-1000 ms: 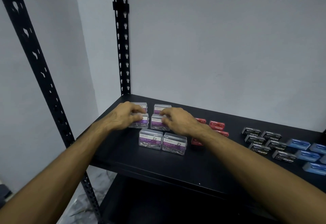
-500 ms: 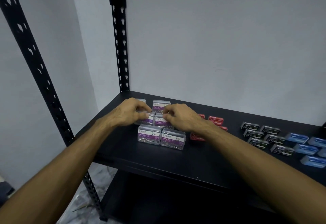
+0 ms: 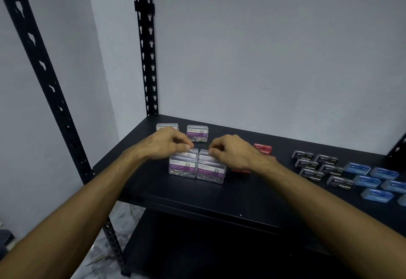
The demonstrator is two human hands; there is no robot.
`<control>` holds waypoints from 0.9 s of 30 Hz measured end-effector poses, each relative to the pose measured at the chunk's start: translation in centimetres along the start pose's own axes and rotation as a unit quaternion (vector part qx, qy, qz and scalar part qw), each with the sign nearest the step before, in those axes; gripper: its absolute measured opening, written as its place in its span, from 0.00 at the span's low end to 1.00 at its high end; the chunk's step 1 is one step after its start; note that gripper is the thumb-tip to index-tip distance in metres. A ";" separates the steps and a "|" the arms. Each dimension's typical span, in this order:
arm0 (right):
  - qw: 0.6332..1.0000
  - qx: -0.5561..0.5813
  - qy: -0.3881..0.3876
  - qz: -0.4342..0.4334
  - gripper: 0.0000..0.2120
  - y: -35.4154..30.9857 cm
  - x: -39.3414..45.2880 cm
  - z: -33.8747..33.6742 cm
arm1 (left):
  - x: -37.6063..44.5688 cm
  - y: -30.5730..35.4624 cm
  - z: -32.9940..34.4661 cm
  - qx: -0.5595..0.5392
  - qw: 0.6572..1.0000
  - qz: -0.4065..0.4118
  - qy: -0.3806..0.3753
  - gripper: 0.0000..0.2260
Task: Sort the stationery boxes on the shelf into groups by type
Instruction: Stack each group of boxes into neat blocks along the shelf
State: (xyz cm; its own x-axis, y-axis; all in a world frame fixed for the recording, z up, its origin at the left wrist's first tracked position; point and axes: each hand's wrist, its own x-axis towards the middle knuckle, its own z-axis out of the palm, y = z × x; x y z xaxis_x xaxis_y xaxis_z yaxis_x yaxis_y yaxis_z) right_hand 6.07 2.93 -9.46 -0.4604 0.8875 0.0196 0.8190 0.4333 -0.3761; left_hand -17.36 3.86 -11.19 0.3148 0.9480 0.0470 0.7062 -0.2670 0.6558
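Several clear paper clip boxes with purple labels sit at the left of the black shelf (image 3: 175, 199). Two stand in front (image 3: 182, 167) (image 3: 211, 172), two at the back (image 3: 197, 133) (image 3: 167, 126). My left hand (image 3: 167, 144) pinches the middle-row left paper clip box (image 3: 190, 153) just behind the front pair. My right hand (image 3: 232, 151) pinches the middle-row right paper clip box (image 3: 205, 155). Both middle boxes are mostly hidden by my fingers and the front boxes.
Red staple boxes (image 3: 262, 148) lie right of my right hand, partly hidden by it. Several black staple boxes (image 3: 316, 166) and blue staple boxes (image 3: 373, 180) fill the shelf's right side. Black perforated uprights (image 3: 146, 59) stand at the left; a lower shelf lies below.
Both hands have drawn the two middle-row paper clip boxes forward, up against the front pair. A gap has opened between them and the back pair.
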 end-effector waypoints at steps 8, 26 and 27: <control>0.998 -0.036 -0.048 -0.004 0.31 -0.5 -1.1 -0.9 | -1.2 0.3 -0.9 0.025 0.995 -0.014 -0.090 0.27; 0.994 -0.081 -0.068 -0.034 0.35 0.2 -0.7 0.1 | -1.0 0.1 -0.7 0.046 0.991 -0.006 -0.125 0.29; 0.994 -0.080 -0.066 -0.033 0.35 0.2 -0.6 0.1 | -1.0 0.1 -0.7 0.046 0.991 -0.007 -0.124 0.29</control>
State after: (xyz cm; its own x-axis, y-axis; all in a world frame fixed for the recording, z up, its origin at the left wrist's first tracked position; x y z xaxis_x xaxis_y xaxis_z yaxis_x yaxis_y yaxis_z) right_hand 6.49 2.43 -9.64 -0.5472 0.8326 -0.0857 0.8247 0.5188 -0.2250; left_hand -18.03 3.03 -10.65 0.4432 0.8828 -0.1559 0.7625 -0.2798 0.5833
